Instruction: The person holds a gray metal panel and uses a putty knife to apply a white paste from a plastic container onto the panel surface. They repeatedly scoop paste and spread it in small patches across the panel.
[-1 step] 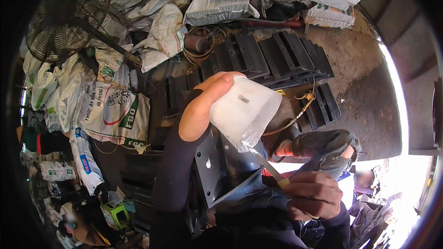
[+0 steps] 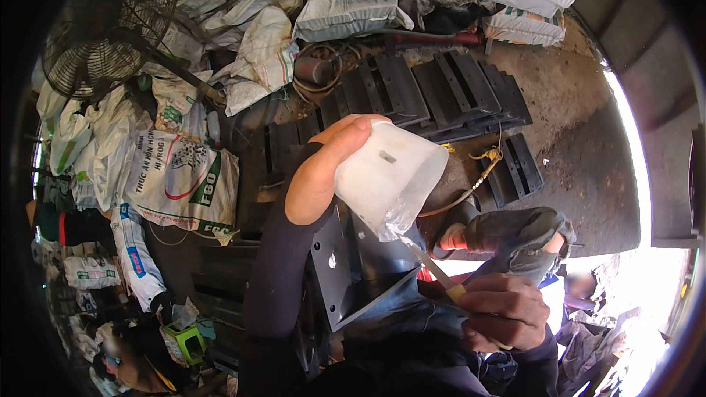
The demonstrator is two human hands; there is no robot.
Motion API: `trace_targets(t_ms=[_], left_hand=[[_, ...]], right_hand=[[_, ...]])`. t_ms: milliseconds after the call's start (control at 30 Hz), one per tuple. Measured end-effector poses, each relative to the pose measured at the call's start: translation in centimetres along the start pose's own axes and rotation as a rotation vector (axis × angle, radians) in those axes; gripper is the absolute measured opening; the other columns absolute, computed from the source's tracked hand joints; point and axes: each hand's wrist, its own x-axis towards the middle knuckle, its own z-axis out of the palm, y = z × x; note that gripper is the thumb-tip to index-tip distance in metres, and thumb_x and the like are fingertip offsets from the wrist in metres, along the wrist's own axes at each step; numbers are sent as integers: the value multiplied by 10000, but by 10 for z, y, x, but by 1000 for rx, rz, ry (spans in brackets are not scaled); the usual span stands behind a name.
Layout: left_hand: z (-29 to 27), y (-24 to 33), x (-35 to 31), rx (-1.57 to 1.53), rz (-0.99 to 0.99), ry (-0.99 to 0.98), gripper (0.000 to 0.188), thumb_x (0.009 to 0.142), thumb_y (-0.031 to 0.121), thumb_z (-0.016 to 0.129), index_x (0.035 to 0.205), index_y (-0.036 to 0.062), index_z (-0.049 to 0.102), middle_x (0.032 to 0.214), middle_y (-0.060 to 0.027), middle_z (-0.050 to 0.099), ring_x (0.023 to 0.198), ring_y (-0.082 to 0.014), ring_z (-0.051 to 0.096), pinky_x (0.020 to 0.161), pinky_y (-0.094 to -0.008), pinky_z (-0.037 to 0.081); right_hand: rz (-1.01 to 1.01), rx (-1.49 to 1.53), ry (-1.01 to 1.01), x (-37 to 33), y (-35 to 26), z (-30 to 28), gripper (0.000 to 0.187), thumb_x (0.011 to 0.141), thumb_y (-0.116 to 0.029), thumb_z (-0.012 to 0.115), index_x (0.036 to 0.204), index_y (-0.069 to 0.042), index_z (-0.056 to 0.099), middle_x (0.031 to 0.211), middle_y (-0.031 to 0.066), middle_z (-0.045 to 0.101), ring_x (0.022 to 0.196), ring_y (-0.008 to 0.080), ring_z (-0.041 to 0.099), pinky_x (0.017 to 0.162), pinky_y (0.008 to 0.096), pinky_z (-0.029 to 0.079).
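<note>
My left hand (image 2: 323, 169) is closed round a white, slightly see-through plastic container (image 2: 386, 176), held tilted in front of me. Glossy clear stuff or crumpled film shows at its lower rim; which of these I cannot tell. In the fingers of my right hand (image 2: 507, 312) is a knife (image 2: 434, 268) with a narrow flat metal blade and a pale yellow handle. Its tip touches or nearly touches the container's lower rim. Beneath the container, a black angled plate (image 2: 338, 279) with bolt holes leans across my lap.
Stacked black channel-shaped pieces (image 2: 452, 92) lie on the floor ahead. Closer to my foot is a hose with a brass fitting (image 2: 489, 158). Filled sacks (image 2: 184, 184) and a large fan (image 2: 110, 29) stand at the left. Another person (image 2: 581, 287) is partly visible at the right.
My right hand and the knife have shifted slightly to the right. The left hand and the container look unmoved.
</note>
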Motion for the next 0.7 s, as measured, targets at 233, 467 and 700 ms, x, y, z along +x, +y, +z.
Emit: trace_targets(t_ms=[233,467,700], left_hand=[[0,-1,1,10,16,-23,477,1011,337,455,1307,-27,539,1179,-147,655,1073,-209,639,961,-328,478],[-1,1,5,-11,16,-24,479,1018,343,444,1308,-27,541,1183,-146,654,1078,-210,637,970,-329,472],[-2,2,5,-63,-5,-23,500,1024,367,439,1298,-39,543,1170,-159,662,1071,-224,644,965,-337,480]], right_hand=[[157,-30,96,6,1,1,185,765,-120,763,783,42,676,771,203,693,582,278,686,513,323,566],[480,101,21,14,-5,-12,199,896,-167,681,900,20,612,908,195,689,692,229,694,649,317,573],[729,322,324,4,4,-13,157,947,-153,621,942,-4,570,904,182,660,704,242,685,658,330,565]])
